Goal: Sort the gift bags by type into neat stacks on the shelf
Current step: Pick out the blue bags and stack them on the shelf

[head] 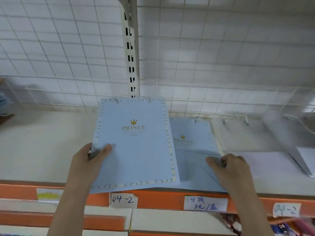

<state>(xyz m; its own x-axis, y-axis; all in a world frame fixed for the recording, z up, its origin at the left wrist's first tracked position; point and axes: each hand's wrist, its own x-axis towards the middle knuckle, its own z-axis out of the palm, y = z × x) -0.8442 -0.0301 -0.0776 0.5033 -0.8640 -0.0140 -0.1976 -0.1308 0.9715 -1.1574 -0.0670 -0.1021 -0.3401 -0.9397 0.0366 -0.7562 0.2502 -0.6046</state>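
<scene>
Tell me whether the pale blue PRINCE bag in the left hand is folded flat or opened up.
Folded flat: the pale blue paper PRINCE gift bag shows as one thin sheet, its near end overhanging the orange shelf edge.

The pale shelf board lay bare to the left of the flat light-blue paper gift bag with gold crown print, giving open room there. To the right, a second light-blue bag and a flat white paper bag covered the surface. Behind, a white wire-grid back panel and a slotted white upright post closed off the rear.
</scene>
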